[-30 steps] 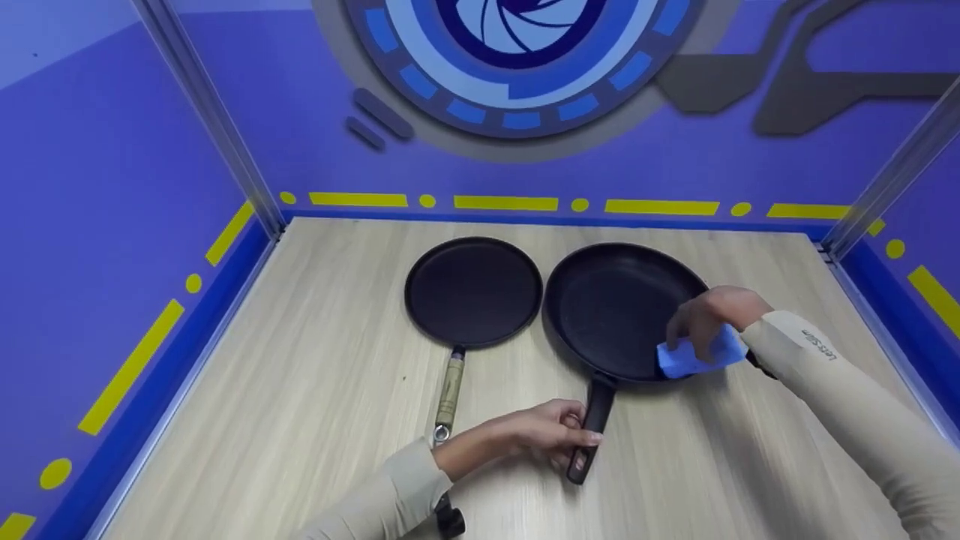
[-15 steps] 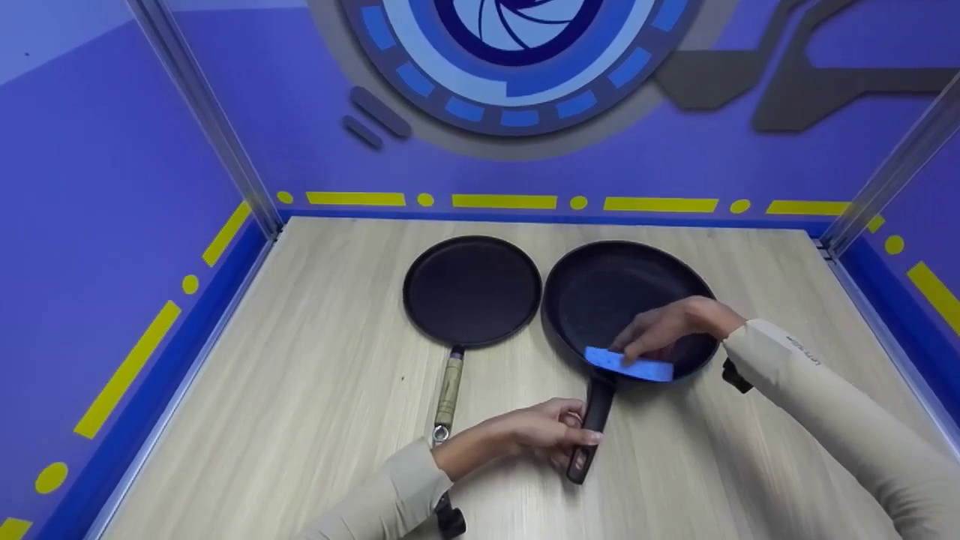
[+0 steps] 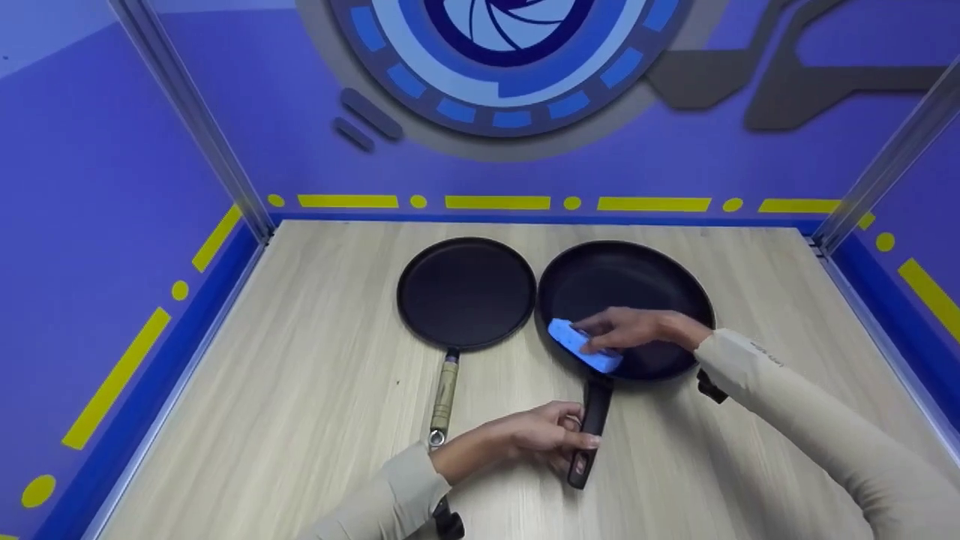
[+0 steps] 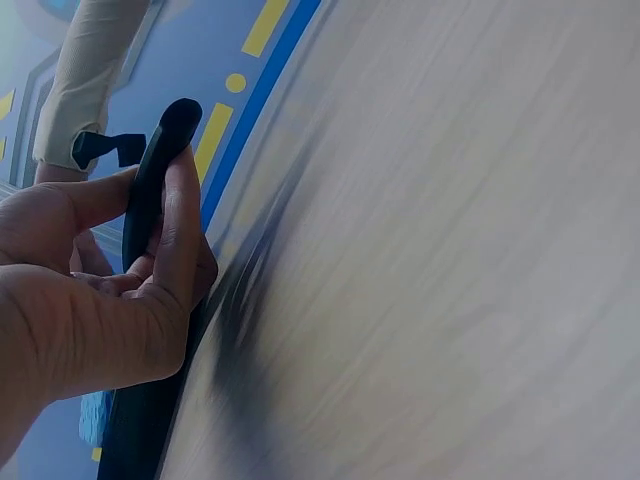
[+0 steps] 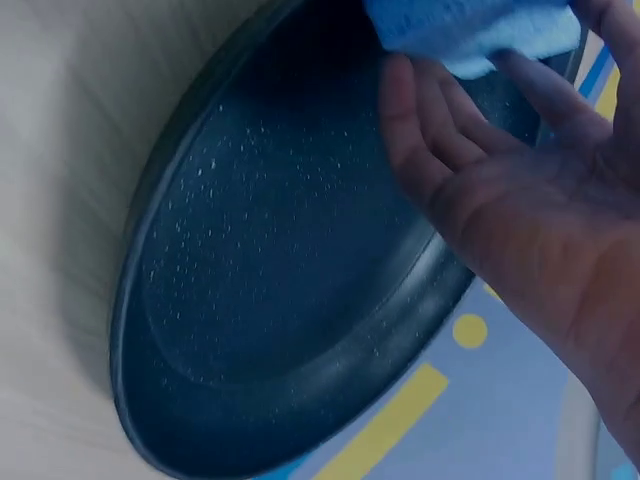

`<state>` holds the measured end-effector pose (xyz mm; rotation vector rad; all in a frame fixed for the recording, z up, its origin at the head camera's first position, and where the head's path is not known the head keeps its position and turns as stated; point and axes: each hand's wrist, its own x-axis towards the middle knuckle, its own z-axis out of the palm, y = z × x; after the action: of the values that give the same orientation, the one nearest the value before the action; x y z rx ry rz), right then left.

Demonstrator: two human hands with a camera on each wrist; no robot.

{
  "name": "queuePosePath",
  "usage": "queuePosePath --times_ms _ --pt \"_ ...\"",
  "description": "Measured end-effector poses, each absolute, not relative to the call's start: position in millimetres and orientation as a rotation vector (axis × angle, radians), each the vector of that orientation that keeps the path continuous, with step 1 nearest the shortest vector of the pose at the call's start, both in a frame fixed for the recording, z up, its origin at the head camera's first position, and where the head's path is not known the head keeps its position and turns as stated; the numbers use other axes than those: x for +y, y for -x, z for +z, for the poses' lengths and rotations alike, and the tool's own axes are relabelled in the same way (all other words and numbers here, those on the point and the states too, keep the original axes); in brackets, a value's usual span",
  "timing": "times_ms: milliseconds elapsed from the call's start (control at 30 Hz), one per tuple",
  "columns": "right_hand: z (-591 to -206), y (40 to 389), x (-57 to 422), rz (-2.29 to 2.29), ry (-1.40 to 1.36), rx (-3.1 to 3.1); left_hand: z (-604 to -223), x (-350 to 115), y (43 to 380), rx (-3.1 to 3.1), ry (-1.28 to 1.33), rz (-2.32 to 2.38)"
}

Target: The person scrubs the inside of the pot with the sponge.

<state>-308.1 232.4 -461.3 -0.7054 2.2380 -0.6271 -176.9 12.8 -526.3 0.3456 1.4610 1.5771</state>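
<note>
A deep black frying pan (image 3: 622,281) sits on the table at right of centre, its handle (image 3: 597,405) toward me. My left hand (image 3: 544,433) grips that handle near its end, fingers and thumb around it; the left wrist view shows the handle (image 4: 160,170) between them. With my right hand (image 3: 630,328) I pinch a blue sponge (image 3: 583,346) against the pan's near-left inner wall, close to the handle joint. In the right wrist view small pale droplets dot the pan's inside (image 5: 270,230), and the sponge (image 5: 480,30) is partly cut off at the top.
A flat black griddle pan (image 3: 466,292) with a wooden handle (image 3: 445,394) lies just left of the frying pan, rims nearly touching. Both stand on a light wooden table (image 3: 315,360) enclosed by blue printed walls (image 3: 97,225).
My right hand has moved the sponge leftward along the pan's near edge, from its right side past the handle joint. The left hand keeps its hold on the handle.
</note>
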Motion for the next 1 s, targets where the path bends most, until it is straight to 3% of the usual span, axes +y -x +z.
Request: queuePosePath --times_ms 233,533,1000 --pt "-468.1 317.4 210.6 -0.517 0.704 2.506 -524.8 8.9 177.7 1.462 -0.363 1.575" --pt "-474.0 336.8 200.6 0.000 0.694 2.830 -523.1 12.7 176.5 1.451 -0.345 1.599" --pt "-473.4 376.8 223.8 -0.092 0.543 2.883 -526.6 17.5 175.9 1.448 -0.286 1.605"
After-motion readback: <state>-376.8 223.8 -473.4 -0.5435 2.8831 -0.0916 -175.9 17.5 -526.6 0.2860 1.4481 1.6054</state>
